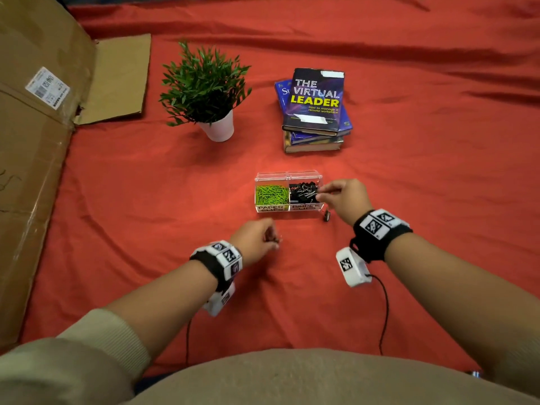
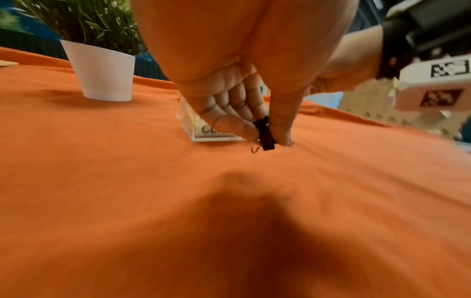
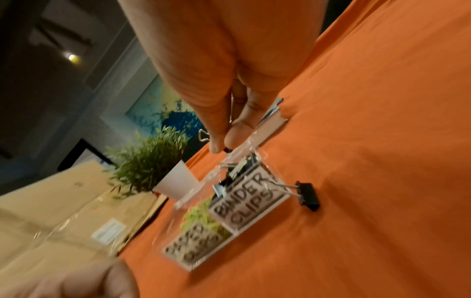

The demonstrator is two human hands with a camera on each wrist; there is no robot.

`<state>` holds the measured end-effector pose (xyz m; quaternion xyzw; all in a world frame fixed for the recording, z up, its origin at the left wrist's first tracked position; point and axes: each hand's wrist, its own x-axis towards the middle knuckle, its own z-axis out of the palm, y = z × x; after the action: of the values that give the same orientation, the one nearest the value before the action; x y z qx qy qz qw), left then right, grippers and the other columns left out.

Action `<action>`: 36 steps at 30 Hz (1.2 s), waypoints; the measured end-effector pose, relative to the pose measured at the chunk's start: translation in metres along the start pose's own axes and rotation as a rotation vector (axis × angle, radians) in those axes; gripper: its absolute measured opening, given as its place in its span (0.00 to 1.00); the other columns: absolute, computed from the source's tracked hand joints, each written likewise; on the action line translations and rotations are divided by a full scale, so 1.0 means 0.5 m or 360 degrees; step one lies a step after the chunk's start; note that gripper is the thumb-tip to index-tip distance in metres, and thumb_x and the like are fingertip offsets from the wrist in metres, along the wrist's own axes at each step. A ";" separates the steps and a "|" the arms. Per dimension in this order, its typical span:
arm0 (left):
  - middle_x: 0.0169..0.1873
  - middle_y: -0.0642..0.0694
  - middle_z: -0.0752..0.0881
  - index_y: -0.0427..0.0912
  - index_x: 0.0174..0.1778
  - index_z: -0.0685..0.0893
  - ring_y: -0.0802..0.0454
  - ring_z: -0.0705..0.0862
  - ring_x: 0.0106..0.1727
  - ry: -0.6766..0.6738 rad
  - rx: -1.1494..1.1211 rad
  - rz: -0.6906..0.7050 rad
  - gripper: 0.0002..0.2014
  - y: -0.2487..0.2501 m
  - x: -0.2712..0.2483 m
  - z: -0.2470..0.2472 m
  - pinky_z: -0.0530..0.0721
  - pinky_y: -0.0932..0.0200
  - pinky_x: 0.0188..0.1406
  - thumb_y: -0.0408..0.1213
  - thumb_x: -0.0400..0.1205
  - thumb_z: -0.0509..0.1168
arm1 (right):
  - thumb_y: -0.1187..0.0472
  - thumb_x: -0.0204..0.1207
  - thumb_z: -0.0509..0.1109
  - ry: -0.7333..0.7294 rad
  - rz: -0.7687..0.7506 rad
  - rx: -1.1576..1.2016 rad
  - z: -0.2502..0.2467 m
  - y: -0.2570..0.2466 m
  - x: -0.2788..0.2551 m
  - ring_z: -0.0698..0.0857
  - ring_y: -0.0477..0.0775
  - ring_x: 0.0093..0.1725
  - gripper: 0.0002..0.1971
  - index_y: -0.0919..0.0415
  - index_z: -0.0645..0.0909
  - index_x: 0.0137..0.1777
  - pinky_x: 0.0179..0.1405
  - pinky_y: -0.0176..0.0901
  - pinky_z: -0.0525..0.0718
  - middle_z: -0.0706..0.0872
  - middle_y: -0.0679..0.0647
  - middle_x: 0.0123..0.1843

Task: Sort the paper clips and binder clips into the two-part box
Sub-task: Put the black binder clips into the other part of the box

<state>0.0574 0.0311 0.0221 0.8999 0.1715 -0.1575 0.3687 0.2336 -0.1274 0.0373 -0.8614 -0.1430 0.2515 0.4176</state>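
Note:
A clear two-part box (image 1: 322, 204) stands open on the red cloth. Its left part, labelled PAPER CLIPS, holds green paper clips (image 1: 271, 194). Its right part, labelled BINDER CLIPS (image 3: 249, 199), holds black binder clips (image 1: 304, 192). My right hand (image 1: 321, 194) hovers over the right part's edge and pinches a small binder clip (image 3: 203, 135) by thumb and forefinger. A loose black binder clip (image 1: 327, 215) (image 3: 308, 195) lies by the box's front right corner. In front of the box, my left hand (image 1: 273, 241) pinches another black binder clip (image 2: 265, 134) down at the cloth.
A potted plant (image 1: 206, 92) in a white pot and a stack of books (image 1: 315, 109) stand behind the box. A large cardboard box (image 1: 35, 141) fills the left side. Cables (image 1: 384, 311) trail from both wrist cameras over the cloth near my body.

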 end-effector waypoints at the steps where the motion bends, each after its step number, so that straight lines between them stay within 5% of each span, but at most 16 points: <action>1: 0.37 0.51 0.85 0.47 0.42 0.81 0.55 0.81 0.38 0.0055 -0.0090 0.0006 0.09 0.023 0.027 -0.010 0.75 0.61 0.39 0.34 0.73 0.75 | 0.67 0.68 0.79 0.0021 0.0002 0.0046 -0.004 -0.009 0.017 0.86 0.54 0.33 0.06 0.64 0.88 0.44 0.45 0.49 0.89 0.91 0.64 0.41; 4: 0.38 0.51 0.84 0.51 0.43 0.78 0.54 0.80 0.36 0.0208 -0.0175 0.0031 0.10 0.081 0.110 -0.035 0.79 0.58 0.39 0.35 0.75 0.74 | 0.66 0.69 0.77 0.0108 -0.0091 -0.0065 -0.013 -0.031 0.057 0.86 0.51 0.37 0.08 0.66 0.88 0.47 0.48 0.43 0.85 0.91 0.62 0.43; 10: 0.39 0.47 0.84 0.44 0.50 0.81 0.48 0.83 0.41 0.0381 -0.0103 -0.0033 0.08 0.134 0.193 -0.041 0.78 0.59 0.39 0.36 0.77 0.72 | 0.61 0.72 0.74 -0.0165 -0.0266 -0.0689 0.003 -0.022 0.067 0.85 0.58 0.52 0.11 0.62 0.88 0.52 0.46 0.36 0.73 0.89 0.60 0.52; 15: 0.45 0.42 0.87 0.44 0.49 0.79 0.42 0.85 0.46 0.0344 0.0147 -0.0058 0.09 0.130 0.210 -0.022 0.82 0.52 0.44 0.38 0.77 0.71 | 0.68 0.71 0.67 0.0196 -0.0188 -0.0468 -0.004 0.045 0.048 0.82 0.60 0.48 0.06 0.65 0.84 0.46 0.47 0.38 0.73 0.83 0.62 0.48; 21: 0.53 0.42 0.79 0.39 0.53 0.80 0.42 0.79 0.57 0.0472 0.0346 -0.0053 0.13 0.134 0.207 -0.011 0.78 0.51 0.53 0.43 0.79 0.69 | 0.60 0.69 0.75 -0.0263 -0.0133 -0.0839 0.036 0.114 0.018 0.78 0.61 0.58 0.17 0.65 0.81 0.56 0.60 0.46 0.75 0.78 0.62 0.55; 25: 0.56 0.41 0.75 0.37 0.59 0.81 0.42 0.77 0.59 0.0480 0.0518 -0.0059 0.20 0.124 0.194 -0.006 0.78 0.49 0.55 0.49 0.81 0.66 | 0.59 0.71 0.74 -0.0207 -0.0148 -0.0846 0.021 0.119 0.014 0.80 0.62 0.56 0.15 0.66 0.82 0.54 0.57 0.48 0.76 0.79 0.63 0.54; 30: 0.59 0.41 0.73 0.37 0.63 0.80 0.43 0.78 0.60 0.0603 0.0369 -0.0101 0.22 0.108 0.170 0.006 0.80 0.49 0.57 0.51 0.83 0.62 | 0.62 0.68 0.75 0.0195 -0.0114 -0.0528 -0.027 0.083 0.018 0.82 0.58 0.50 0.12 0.66 0.84 0.50 0.51 0.42 0.75 0.84 0.61 0.49; 36: 0.60 0.41 0.75 0.40 0.59 0.80 0.43 0.73 0.68 0.0735 0.0121 -0.0129 0.12 0.082 0.131 0.007 0.74 0.51 0.65 0.38 0.81 0.64 | 0.59 0.69 0.76 0.0140 -0.0447 -0.0400 0.025 0.011 0.027 0.78 0.51 0.45 0.13 0.61 0.82 0.51 0.49 0.43 0.78 0.80 0.54 0.46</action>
<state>0.1327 0.0139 0.0176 0.9176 0.2813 0.0315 0.2790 0.2383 -0.1167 0.0220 -0.8885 -0.2736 0.1329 0.3435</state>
